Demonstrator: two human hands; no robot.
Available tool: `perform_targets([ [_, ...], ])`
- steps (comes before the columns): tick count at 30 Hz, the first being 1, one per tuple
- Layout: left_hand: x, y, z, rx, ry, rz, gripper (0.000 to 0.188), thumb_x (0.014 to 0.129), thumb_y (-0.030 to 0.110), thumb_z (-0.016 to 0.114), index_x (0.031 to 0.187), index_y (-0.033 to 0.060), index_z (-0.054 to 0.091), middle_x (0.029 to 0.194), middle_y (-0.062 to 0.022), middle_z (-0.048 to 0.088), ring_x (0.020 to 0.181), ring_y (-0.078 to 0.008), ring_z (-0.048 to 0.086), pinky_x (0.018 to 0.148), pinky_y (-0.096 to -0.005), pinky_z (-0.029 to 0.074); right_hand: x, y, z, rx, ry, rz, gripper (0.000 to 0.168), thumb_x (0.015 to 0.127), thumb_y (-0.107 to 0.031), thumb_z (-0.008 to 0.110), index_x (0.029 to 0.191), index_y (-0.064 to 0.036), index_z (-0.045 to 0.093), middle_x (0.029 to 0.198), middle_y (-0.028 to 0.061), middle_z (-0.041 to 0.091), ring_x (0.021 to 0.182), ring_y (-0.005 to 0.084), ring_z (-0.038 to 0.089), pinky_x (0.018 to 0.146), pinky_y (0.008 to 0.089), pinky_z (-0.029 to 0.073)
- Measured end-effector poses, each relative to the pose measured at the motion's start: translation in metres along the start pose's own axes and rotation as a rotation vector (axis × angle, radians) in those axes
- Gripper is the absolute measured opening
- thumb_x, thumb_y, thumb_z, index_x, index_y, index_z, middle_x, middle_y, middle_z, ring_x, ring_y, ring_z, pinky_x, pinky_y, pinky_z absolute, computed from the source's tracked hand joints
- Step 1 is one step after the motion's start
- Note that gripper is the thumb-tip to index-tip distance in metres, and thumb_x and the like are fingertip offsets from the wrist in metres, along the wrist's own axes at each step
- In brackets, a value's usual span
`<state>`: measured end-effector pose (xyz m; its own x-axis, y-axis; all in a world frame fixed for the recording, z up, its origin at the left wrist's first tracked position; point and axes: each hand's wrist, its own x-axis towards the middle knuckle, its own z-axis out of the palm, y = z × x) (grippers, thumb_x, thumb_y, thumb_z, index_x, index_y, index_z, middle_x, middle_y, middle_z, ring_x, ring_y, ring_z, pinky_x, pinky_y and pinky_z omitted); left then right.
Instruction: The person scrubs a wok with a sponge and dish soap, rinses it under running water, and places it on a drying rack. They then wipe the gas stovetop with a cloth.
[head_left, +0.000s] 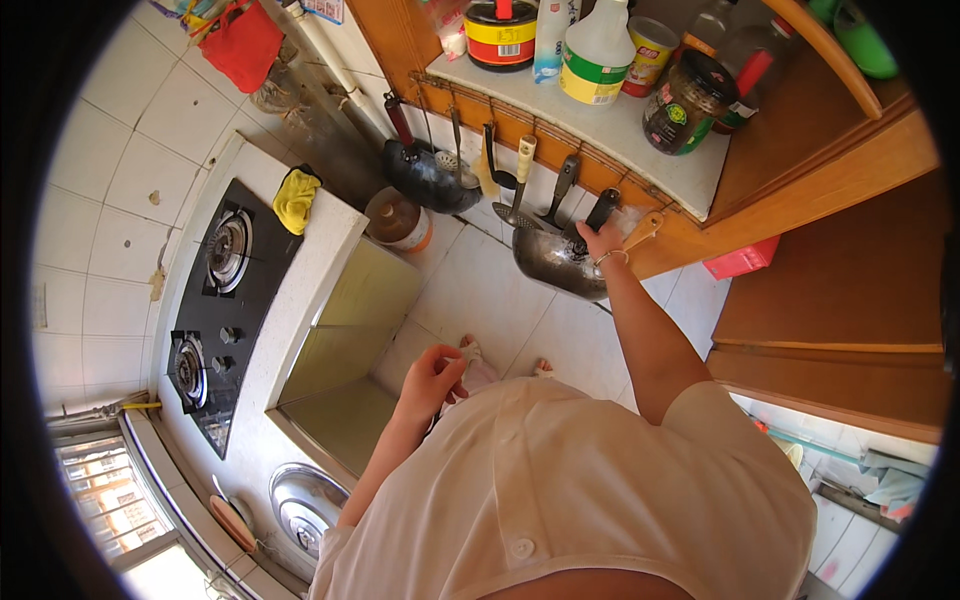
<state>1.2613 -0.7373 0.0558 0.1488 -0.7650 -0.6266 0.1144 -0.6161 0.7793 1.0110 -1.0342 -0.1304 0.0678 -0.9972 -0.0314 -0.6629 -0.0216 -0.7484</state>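
My right hand (604, 244) is at the black handle of a dark metal wok (559, 262), which hangs below the wooden shelf; whether the fingers close around the handle is not clear. Beside it on the rack hang a slotted turner (517, 215), a black spatula (561, 191), a black ladle (500, 174), a skimmer (450, 161) and a second wok (424, 180). A wooden-handled utensil (645, 229) is just right of my right hand. My left hand (435, 373) is in front of my body, fingers loosely curled, with no object visible in it.
On the left, a white counter (262, 375) holds a black two-burner gas stove (232, 292), a yellow cloth (298, 201) and a round metal lid (304, 514). Jars and bottles stand on the shelf (585, 124). A lidded bucket (397, 225) stands near the corner, and a wooden cabinet (825, 300) is at the right.
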Motion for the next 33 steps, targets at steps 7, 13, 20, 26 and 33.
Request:
perform_targets([
  [7,0.000,-0.005,0.001,0.006,-0.014,0.005,0.021,0.087,0.016,0.058,0.101,0.0011,0.053,0.070,-0.0035,0.055,0.057,-0.0121,0.058,0.045,-0.0239,0.042,-0.021,-0.030,-0.011,-0.047,0.073,0.057,0.055,0.070,-0.030,0.072,0.111,0.000,0.050,0.102,0.0230,0.061,0.096,0.0379,0.058,0.081,0.0420,0.047],
  [13,0.005,-0.003,0.004,0.036,-0.049,-0.001,0.021,0.086,0.016,0.059,0.100,0.0015,0.053,0.070,-0.0034,0.055,0.056,-0.0119,0.058,0.046,-0.0237,0.042,-0.109,-0.020,-0.005,0.088,0.081,-0.150,0.064,0.074,-0.019,0.069,0.127,0.002,0.040,0.123,0.0232,0.047,0.115,0.0315,0.048,0.094,0.0372,0.042],
  [20,0.027,0.012,0.033,0.179,-0.240,0.029,0.020,0.086,0.016,0.058,0.100,0.0022,0.053,0.070,-0.0038,0.055,0.056,-0.0120,0.058,0.046,-0.0232,0.041,-0.222,0.023,-0.068,-0.015,-0.475,0.140,0.039,0.078,-0.025,0.064,0.111,-0.007,0.056,0.106,0.0125,0.061,0.094,0.0259,0.061,0.082,0.0345,0.048],
  [26,0.058,0.019,0.097,0.439,-0.526,0.034,0.019,0.085,0.016,0.059,0.095,0.0006,0.054,0.065,-0.0071,0.057,0.050,-0.0134,0.054,0.043,-0.0245,0.040,-0.301,0.075,-0.137,-0.188,-0.342,0.444,0.037,0.080,-0.024,0.059,0.114,-0.009,0.055,0.112,0.0118,0.061,0.106,0.0287,0.056,0.090,0.0381,0.044],
  [33,0.110,0.031,0.146,1.007,-1.095,0.275,0.015,0.084,0.012,0.059,0.091,-0.0002,0.054,0.060,-0.0074,0.058,0.048,-0.0146,0.058,0.041,-0.0244,0.042,-0.397,0.027,-0.162,0.042,0.012,0.913,0.041,0.079,-0.027,0.061,0.117,-0.013,0.055,0.112,0.0097,0.062,0.107,0.0284,0.055,0.089,0.0379,0.045],
])
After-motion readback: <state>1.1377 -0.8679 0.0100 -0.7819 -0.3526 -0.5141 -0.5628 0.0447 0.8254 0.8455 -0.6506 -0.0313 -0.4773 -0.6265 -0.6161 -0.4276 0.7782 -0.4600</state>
